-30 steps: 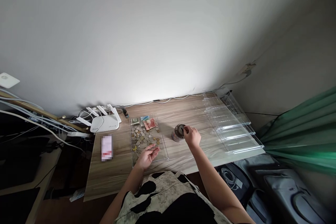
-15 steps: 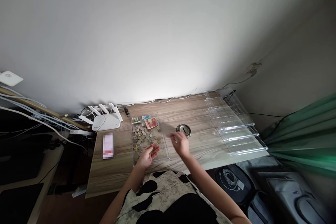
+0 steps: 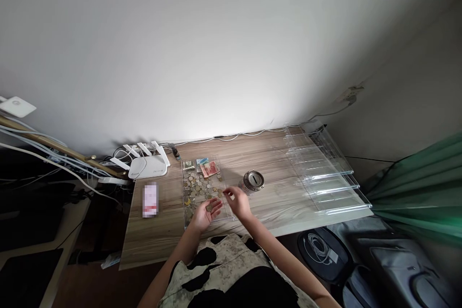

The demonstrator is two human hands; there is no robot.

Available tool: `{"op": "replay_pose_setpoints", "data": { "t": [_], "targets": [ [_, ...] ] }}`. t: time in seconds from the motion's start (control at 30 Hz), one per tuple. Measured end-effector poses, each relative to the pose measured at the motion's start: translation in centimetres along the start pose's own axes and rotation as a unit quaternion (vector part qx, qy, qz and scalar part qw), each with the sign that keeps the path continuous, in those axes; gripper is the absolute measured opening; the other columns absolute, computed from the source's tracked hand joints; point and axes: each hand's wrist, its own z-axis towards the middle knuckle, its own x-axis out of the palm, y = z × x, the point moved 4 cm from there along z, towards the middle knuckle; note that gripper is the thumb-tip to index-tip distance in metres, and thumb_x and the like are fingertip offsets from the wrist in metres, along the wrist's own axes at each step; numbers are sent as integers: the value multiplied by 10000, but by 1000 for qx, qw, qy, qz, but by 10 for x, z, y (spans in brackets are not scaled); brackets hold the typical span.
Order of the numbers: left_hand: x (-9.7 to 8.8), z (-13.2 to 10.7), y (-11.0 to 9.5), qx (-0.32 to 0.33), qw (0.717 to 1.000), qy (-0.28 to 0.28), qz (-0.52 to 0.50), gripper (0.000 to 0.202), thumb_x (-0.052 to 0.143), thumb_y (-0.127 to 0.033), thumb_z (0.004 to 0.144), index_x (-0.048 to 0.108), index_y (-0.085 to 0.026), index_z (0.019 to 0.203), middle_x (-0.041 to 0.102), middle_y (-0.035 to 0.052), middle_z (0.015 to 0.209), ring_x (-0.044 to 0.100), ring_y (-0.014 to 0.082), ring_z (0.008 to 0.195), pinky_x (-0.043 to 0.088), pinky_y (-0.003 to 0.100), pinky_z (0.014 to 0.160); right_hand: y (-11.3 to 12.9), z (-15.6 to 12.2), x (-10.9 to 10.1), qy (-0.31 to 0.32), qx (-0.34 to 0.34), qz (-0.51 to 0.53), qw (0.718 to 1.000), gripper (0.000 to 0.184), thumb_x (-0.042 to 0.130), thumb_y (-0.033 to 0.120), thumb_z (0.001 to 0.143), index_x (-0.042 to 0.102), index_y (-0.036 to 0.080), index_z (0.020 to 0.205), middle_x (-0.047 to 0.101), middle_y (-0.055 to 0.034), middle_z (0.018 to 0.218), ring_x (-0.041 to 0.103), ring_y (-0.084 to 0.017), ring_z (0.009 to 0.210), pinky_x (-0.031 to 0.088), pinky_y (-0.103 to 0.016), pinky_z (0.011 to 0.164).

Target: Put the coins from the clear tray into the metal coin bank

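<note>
My left hand (image 3: 205,213) lies palm up over the near end of a clear tray (image 3: 227,204), fingers apart, with a few coins resting in the palm. My right hand (image 3: 237,200) hovers just right of it, fingers drawn together in a pinch above the tray's right edge; what they hold is too small to make out. Several loose coins (image 3: 198,187) are scattered in the tray, with banknotes (image 3: 208,168) at its far end. A round metal tin with a slot in its lid (image 3: 253,181) stands to the right of the tray, apart from both hands.
The wooden desk (image 3: 277,202) stands against a white wall. A white router (image 3: 147,167) with cables sits at the back left, a small pink-and-white box (image 3: 150,199) lies left of the tray, and clear acrylic trays (image 3: 325,173) are stacked at the right. Green cloth hangs far right.
My right hand left the slotted tin and came back left to just beside my left palm. My left hand stayed over the tray.
</note>
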Motion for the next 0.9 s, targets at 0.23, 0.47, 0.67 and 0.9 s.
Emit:
{"op": "replay_pose_setpoints", "data": {
  "t": [0.23, 0.47, 0.67, 0.9],
  "targets": [
    [-8, 2, -3, 42, 998, 12, 42, 256, 548, -131, 830, 599, -138, 1081, 686, 142, 1076, 627, 227, 1086, 479, 347, 963, -69, 20, -80, -201, 132, -152, 959, 201, 526, 293, 841, 699, 191, 842, 663, -53, 764, 560, -183, 806, 374, -255, 661],
    [-5, 0, -4, 73, 991, -3, 109, 168, 659, -212, 798, 638, -214, 965, 680, 92, 1143, 596, 255, 1143, 492, 366, 955, -80, 23, -75, -114, 166, -223, 954, 125, 574, 189, 786, 693, 202, 751, 656, -52, 765, 538, -181, 838, 286, -245, 555],
    [-7, -2, -5, 78, 986, -63, 137, 64, 672, -218, 800, 631, -175, 823, 714, 102, 1036, 655, 233, 1031, 544, 283, 784, -64, 23, -69, -150, 101, -201, 963, 221, 519, 252, 851, 702, 200, 962, 686, -70, 940, 547, -207, 913, 398, -266, 674],
    [-2, -2, -1, 74, 987, -68, 126, 89, 640, -210, 827, 627, -140, 880, 722, 107, 935, 687, 207, 916, 524, 215, 628, 7, 10, 6, 96, -18, -31, 995, 179, 578, 260, 813, 729, 229, 903, 705, -50, 899, 615, -177, 853, 453, -254, 742]
  ]
}}
